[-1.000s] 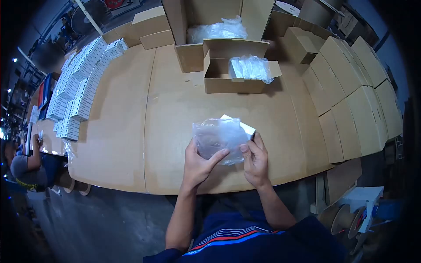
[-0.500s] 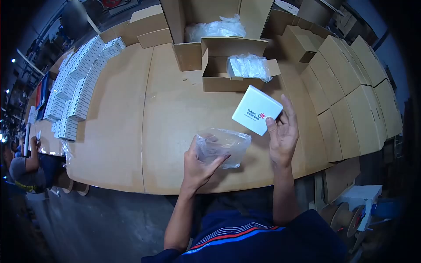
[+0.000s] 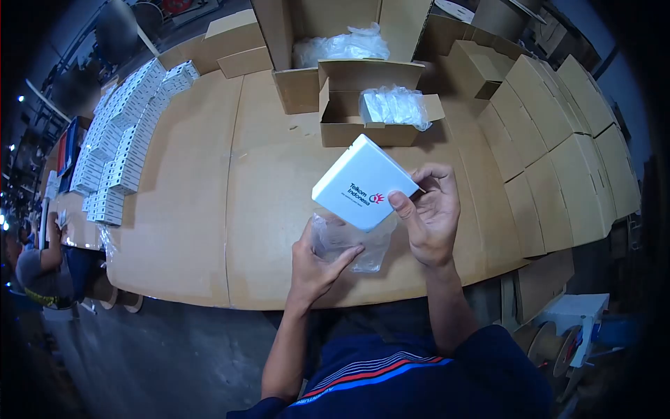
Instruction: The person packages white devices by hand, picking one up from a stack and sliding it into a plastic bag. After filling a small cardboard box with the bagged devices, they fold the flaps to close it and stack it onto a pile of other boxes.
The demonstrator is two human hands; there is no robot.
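Observation:
My right hand (image 3: 431, 216) grips a flat white box (image 3: 363, 183) with a printed logo, tilted, its lower edge just above a clear plastic bag (image 3: 351, 239). My left hand (image 3: 317, 269) holds that bag by its lower left side, thumb and fingers pinching the plastic. Both hands are over the near edge of the cardboard-covered table (image 3: 209, 209).
An open carton (image 3: 349, 119) holding plastic-wrapped items stands behind the hands, a larger open carton (image 3: 335, 35) behind it. Rows of small white boxes (image 3: 122, 133) lie at the left. Stacked closed cartons (image 3: 558, 153) line the right. Another person (image 3: 42, 262) sits at far left.
The white box came out of the bag in my right hand, rose to the right, then swung back left and down over the bag. My left hand kept the bag.

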